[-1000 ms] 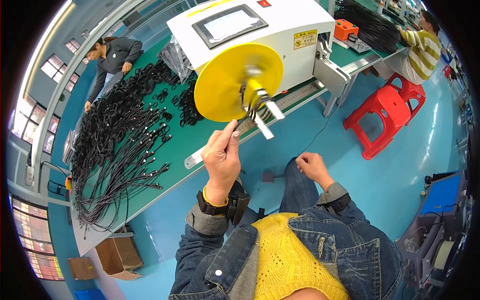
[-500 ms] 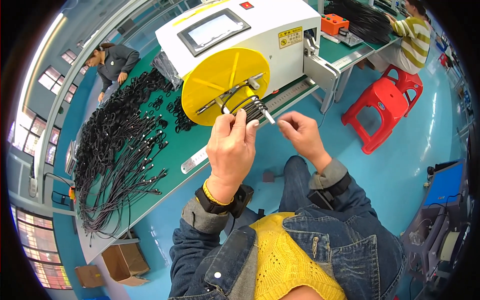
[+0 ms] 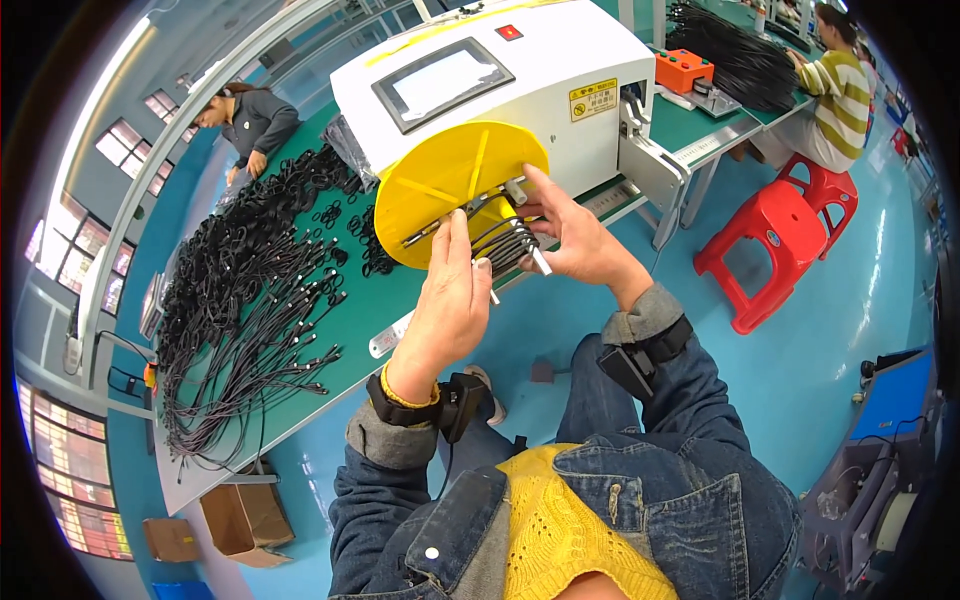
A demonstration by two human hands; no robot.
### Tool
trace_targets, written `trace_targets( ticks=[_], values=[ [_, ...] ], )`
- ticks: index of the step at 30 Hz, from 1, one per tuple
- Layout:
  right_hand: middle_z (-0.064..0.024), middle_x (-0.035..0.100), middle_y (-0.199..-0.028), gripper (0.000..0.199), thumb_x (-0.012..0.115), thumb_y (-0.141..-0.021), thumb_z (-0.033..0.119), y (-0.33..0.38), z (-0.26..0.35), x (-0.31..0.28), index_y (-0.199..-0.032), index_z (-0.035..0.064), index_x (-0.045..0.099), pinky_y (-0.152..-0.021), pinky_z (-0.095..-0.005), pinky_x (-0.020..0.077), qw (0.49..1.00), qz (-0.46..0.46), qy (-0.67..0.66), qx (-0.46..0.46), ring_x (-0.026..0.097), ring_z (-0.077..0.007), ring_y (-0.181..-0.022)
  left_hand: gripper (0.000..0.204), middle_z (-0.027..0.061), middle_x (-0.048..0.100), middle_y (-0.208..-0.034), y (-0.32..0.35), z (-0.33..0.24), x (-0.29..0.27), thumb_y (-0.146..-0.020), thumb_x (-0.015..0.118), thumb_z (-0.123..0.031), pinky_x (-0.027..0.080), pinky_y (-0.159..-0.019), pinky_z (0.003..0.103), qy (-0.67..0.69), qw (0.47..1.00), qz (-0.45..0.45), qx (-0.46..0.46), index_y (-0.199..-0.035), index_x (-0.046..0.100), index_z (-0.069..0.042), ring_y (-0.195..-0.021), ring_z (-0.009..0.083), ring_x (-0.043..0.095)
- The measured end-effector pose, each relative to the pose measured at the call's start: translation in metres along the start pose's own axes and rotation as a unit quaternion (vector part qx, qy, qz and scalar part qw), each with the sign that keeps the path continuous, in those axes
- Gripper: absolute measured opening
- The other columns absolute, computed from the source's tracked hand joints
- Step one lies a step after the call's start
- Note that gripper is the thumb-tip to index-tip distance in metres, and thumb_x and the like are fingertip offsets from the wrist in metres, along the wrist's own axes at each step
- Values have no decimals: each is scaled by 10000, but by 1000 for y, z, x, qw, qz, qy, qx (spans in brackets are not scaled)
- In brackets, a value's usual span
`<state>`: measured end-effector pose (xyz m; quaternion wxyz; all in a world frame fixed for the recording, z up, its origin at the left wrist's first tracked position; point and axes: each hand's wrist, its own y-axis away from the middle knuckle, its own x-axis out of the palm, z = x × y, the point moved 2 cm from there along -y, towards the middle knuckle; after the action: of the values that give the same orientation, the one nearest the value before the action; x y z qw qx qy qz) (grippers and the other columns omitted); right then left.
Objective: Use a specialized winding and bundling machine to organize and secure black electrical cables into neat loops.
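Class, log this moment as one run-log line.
left hand: on black cable coil | right hand: holding coil | yellow winding disc: behind

— What is worn on the arms?
— Blue denim jacket sleeves (image 3: 640,470) with grey ribbed cuffs; a black strapped device on each wrist.
— And beneath?
— A yellow knit top (image 3: 560,530).

We see a glossy turquoise floor (image 3: 830,330), long green-topped workbenches (image 3: 330,330), a red plastic stool (image 3: 770,240), and bright grid-paned windows (image 3: 70,490) at left.
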<state>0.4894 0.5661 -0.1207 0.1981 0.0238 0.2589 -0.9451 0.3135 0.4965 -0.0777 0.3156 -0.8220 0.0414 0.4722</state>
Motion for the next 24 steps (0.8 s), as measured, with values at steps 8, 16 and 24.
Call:
trace_targets(
  ticks=[8,16,24],
  values=[
    [-112,478,-1196,789,716,-693,18,1,-1,9,-1365,12,302,-912,-309,440,994,49,-97,27,504,-186,-1059,365,252,476,-1106,-11,-3,-7,-904,432,-87,415,-856,399,123,988,79,-56,-1233,387,64,-1005,394,499],
    [-116,635,-890,465,658,-776,49,33,20,48,-1198,-7,470,-713,-284,496,960,-206,166,-87,629,-177,-779,239,202,541,-976,3,-10,4,-916,447,-116,445,-681,414,101,992,-64,44,-1130,485,-16,-819,370,559],
    [-124,645,-822,329,615,-811,60,42,21,51,-1113,-6,505,-606,-291,498,961,-224,155,-44,648,-202,-699,212,207,558,-897,3,-14,1,-900,478,-135,457,-637,441,81,997,8,-2,-1043,478,22,-732,382,569]
  ],
)
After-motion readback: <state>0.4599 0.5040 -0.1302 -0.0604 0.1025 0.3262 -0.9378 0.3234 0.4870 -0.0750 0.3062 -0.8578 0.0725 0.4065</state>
